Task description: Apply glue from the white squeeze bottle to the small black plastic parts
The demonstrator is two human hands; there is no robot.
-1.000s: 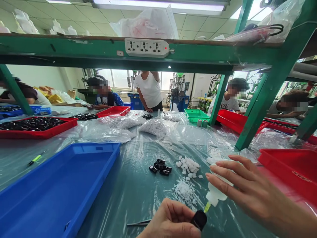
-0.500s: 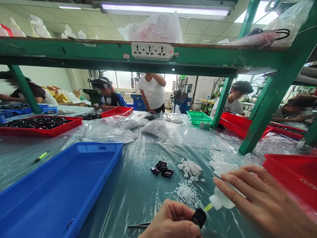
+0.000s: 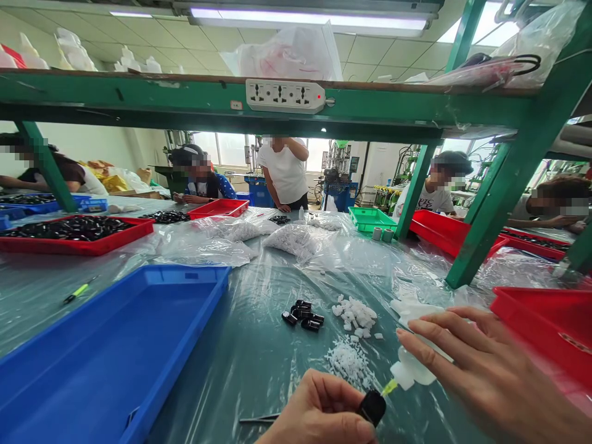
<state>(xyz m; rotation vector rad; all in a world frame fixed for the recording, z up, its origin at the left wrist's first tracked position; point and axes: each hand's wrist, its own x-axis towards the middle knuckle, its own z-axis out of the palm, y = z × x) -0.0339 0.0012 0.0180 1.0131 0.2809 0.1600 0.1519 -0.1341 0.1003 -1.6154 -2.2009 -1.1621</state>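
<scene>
The left hand (image 3: 319, 410) sits at the bottom edge of the view, fingers curled and pinched on a small black cap (image 3: 372, 407) that sticks out past the fingertips. The right hand (image 3: 485, 370) comes in from the right, closed around a small white bottle (image 3: 411, 370) held tilted down and to the left. The bottle's yellow-green nozzle (image 3: 388, 387) points at the black cap and is just beside it. Whether the tip actually touches the cap is hard to tell from this angle.

Both hands hover low over the table (image 3: 259, 364), which is covered in clear plastic sheet. Just beyond the left hand lies a scatter of tiny white bits (image 3: 346, 361), and farther back a pile of white pieces (image 3: 355, 313) sits beside a small cluster of black caps (image 3: 301, 313) — near each other but apart. Thin metal tweezers (image 3: 261, 419) lie flat on the sheet to the left of the left hand.

A large blue tray (image 3: 106, 351) fills the left foreground, with a green-tipped pen (image 3: 78, 290) lying beyond its far corner. A red tray (image 3: 546, 320) stands at the right edge, behind the right hand. Farther back are bags of white parts (image 3: 291, 237), a red tray of black parts (image 3: 74, 234) and a green tray (image 3: 367, 216) — other people sit or stand around the far side. A white power strip (image 3: 284, 95) is fixed to the green shelf beam (image 3: 139, 102) overhead.
</scene>
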